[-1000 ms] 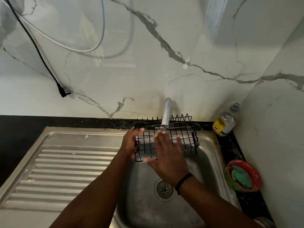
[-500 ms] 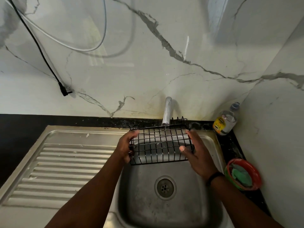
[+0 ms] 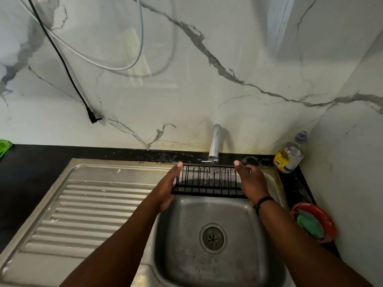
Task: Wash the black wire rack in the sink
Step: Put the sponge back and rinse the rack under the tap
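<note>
The rack (image 3: pixel 209 181) was held above the back of the sink (image 3: pixel 211 255), just under the tap (image 3: pixel 214 143), one hand at each end. Both of its ends were hidden behind the hands, and the far rim merged with the dark counter edge, so its full shape was hard to make out. What showed was a black frame with thin upright wires set close together and a thicker bar along the near side; any water from the spout was too faint to tell. The left hand (image 3: pixel 167 189) cupped the left end, thumb laid along the top corner, its fingers out of sight behind the wires. The right hand (image 3: pixel 250 183) clasped the right end the same way, thumb up at the top rail, fingers hidden underneath. A dark band sat on the right wrist. To the right stood a bottle (image 3: pixel 290 154) and a red bowl (image 3: pixel 315 224) holding a green cloth, partly cut off by the forearm.
</note>
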